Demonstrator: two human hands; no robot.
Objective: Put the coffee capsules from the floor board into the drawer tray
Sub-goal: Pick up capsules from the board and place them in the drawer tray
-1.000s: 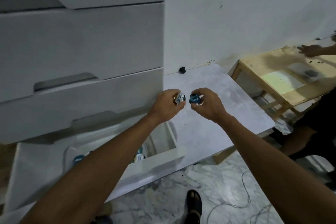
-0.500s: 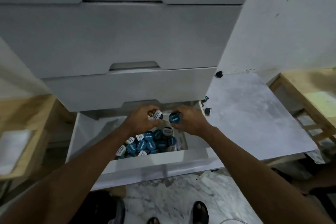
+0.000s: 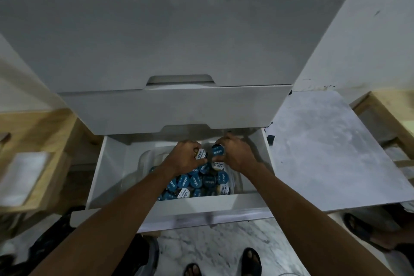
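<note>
Hands are moving in from the floor board, now hovering over the open drawer. Left hand is pinching a white-lidded capsule and right hand is gripping a blue capsule. Both capsules are hanging at the fingertips, just above the capsule pile in the clear drawer tray.

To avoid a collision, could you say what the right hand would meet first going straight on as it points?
Probably the left hand and its white-lidded capsule, close ahead of the right hand and its blue capsule above the tray; depth is unclear, so it could pass behind them.
</note>
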